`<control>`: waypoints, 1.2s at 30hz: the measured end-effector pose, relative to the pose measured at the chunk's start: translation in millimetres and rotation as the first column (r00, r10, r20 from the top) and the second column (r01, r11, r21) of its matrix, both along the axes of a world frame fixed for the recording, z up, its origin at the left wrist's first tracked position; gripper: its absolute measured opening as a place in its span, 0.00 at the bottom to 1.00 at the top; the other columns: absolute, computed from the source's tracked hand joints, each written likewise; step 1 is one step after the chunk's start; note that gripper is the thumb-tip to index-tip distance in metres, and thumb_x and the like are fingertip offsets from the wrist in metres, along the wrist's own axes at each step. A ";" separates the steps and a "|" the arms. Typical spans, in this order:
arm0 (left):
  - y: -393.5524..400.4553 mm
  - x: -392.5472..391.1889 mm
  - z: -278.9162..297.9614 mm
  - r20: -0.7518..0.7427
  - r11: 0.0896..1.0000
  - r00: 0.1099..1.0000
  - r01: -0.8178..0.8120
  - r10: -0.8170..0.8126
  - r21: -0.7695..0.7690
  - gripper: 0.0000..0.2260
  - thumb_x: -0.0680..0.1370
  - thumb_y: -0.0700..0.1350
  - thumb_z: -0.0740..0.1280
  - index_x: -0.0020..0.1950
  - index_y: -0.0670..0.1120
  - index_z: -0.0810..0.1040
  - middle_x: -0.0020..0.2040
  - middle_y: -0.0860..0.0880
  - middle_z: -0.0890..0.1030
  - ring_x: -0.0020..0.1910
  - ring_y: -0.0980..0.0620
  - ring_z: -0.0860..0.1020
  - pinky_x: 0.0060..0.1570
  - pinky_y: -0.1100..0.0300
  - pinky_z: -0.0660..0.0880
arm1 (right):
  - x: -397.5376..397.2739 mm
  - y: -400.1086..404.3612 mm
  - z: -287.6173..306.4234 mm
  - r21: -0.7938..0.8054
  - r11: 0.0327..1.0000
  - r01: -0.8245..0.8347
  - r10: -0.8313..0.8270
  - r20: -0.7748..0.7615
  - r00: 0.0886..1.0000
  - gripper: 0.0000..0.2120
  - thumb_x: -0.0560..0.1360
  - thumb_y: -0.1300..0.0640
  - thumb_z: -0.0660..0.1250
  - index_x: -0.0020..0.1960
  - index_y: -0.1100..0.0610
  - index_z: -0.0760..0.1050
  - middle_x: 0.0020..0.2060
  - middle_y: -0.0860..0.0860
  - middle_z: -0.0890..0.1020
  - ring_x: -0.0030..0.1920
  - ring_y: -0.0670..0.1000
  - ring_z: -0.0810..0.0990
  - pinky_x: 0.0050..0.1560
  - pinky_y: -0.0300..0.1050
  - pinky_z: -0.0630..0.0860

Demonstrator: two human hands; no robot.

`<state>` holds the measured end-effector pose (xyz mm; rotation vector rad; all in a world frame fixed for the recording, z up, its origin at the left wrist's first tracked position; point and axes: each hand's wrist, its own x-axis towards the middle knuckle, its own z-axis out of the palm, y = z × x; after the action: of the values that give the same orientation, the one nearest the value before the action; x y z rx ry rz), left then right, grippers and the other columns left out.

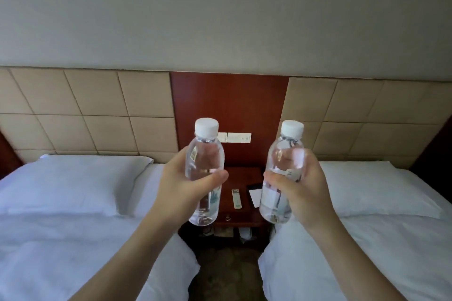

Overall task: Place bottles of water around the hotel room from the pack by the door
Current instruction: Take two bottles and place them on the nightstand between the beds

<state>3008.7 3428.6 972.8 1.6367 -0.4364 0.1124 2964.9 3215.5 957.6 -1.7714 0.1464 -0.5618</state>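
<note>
My left hand (182,187) wraps one water bottle (205,154), my right hand (304,189) another bottle (281,176), both upright, apart. Between and beyond them the nightstand (241,212) shows; its remote (236,198) is blurry, its shelf contents unreadable.

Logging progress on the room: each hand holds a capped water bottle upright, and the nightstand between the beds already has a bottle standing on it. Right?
Not quite. The head view shows the nightstand holding only a remote and a notepad, no bottle.
</note>
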 end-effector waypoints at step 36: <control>-261.1 692.8 -448.8 -0.389 0.962 0.919 0.155 -0.058 0.224 0.26 0.67 0.38 0.79 0.62 0.47 0.76 0.50 0.54 0.83 0.51 0.58 0.82 0.50 0.63 0.78 | 673.8 -235.1 -454.1 0.052 0.997 0.050 -0.020 -0.467 0.884 0.26 0.65 0.59 0.78 0.58 0.49 0.71 0.46 0.43 0.81 0.47 0.41 0.82 0.45 0.41 0.77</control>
<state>3701.4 3167.5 524.0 1.8274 -0.2455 -0.3541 3638.7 2980.3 503.5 -1.8174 0.5272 -0.1408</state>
